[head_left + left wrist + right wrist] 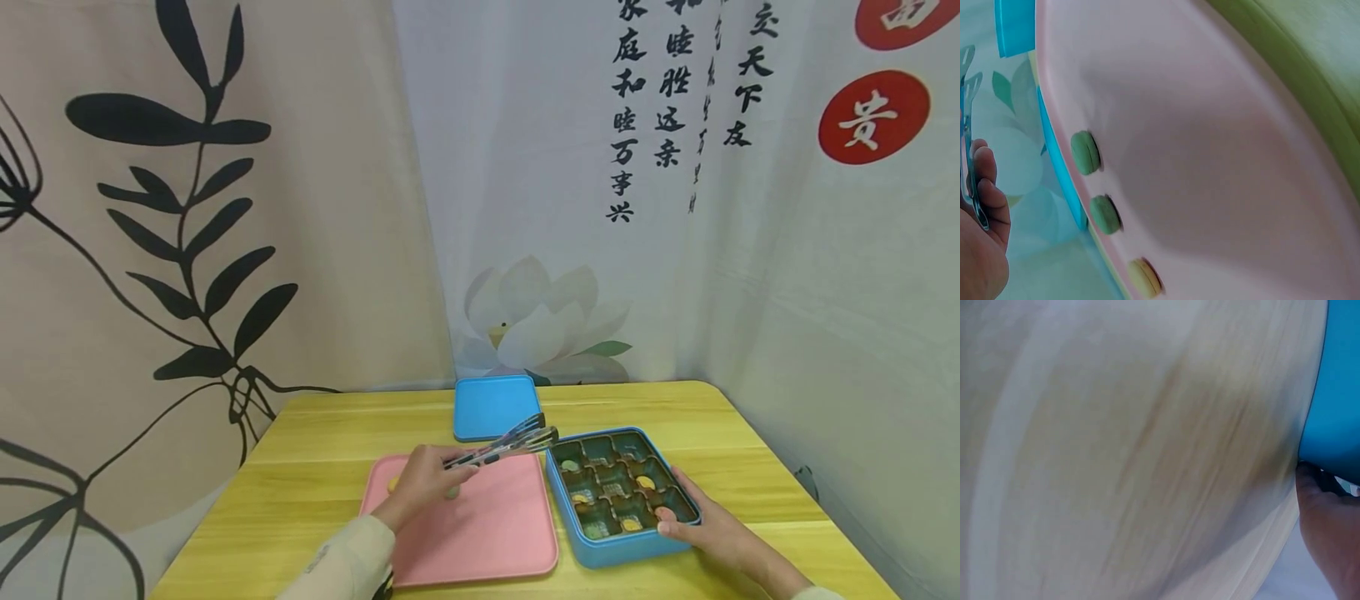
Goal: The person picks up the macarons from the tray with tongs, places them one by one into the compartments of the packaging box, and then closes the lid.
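Note:
My left hand (427, 482) holds a pair of metal tongs (517, 439) above the pink tray (510, 533). Their tips point right, toward the blue box (626, 552), and I see nothing between them. On the tray, in the left wrist view, lie two green macarons (1085, 152) and a yellow macaron (1144, 278). Dark compartments divide the box; several hold macarons, among them a green one (570, 466), a yellow one (645, 482) and a pinkish one (663, 513). With its thumb over the rim, my right hand (712, 523) grips the box's right side.
Behind the tray lies a blue lid (497, 407), flat on the wooden table (330, 475). A printed curtain (337, 208) hangs along the back and right sides of the table. Something dark and yellow shows beside the left sleeve at the tray's near edge.

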Motion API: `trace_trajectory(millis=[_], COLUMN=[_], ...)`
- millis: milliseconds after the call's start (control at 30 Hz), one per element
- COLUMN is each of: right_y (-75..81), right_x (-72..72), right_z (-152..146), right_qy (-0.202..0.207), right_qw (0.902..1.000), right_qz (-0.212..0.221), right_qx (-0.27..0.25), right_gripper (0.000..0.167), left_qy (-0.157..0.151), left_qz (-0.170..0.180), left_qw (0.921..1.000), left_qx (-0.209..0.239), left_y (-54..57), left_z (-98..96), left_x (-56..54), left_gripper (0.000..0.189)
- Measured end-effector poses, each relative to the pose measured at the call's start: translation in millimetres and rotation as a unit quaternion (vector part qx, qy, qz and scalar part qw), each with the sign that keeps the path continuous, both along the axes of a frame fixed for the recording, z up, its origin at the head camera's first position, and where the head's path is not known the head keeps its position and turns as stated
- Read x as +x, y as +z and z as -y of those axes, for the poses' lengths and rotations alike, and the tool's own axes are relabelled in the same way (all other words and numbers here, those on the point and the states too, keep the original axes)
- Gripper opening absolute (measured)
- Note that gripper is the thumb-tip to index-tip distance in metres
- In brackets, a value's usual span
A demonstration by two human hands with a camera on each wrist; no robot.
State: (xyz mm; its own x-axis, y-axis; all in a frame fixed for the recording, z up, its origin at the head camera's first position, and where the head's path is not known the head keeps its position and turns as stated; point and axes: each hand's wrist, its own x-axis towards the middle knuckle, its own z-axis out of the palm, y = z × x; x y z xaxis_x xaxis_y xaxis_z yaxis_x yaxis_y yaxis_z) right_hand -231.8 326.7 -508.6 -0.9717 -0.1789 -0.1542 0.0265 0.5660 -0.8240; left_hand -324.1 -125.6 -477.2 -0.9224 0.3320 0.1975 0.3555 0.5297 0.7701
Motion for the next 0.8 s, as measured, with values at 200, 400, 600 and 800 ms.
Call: trace_trajectory(millis=[200, 400, 600, 800], right_y=[-0.9, -2.8, -2.7, -1.1], right_x=[-0.1, -0.4, -1.3, -2.1], right_z=[0.3, -0.2, -1.2, -0.7], right_qy=[-0.005, -0.003, -0.002, -0.003], right_qw=[1.0, 1.0, 0.9999, 0.9998], right_qz=[0.002, 0.005, 0.012, 0.015], right_qx=[-0.006, -0.008, -0.012, -0.013], right_gripper=[0.099, 0.099, 0.098, 0.099], left_qy=[0.012, 0.027, 0.035, 0.032], left_qz=[-0.007, -0.014, -0.012, -0.019], left_qw=[0.9998, 0.9992, 0.9989, 0.9989], left_qx=[-0.013, -0.024, -0.028, -0.029], left_y=[2.5, 3.5, 5.0, 7.0], left_z=[14.2, 32.9, 50.6, 64.6], left_x=[4.0, 9.2, 12.9, 15.8], left_gripper=[0.033, 0.035, 0.035, 0.033])
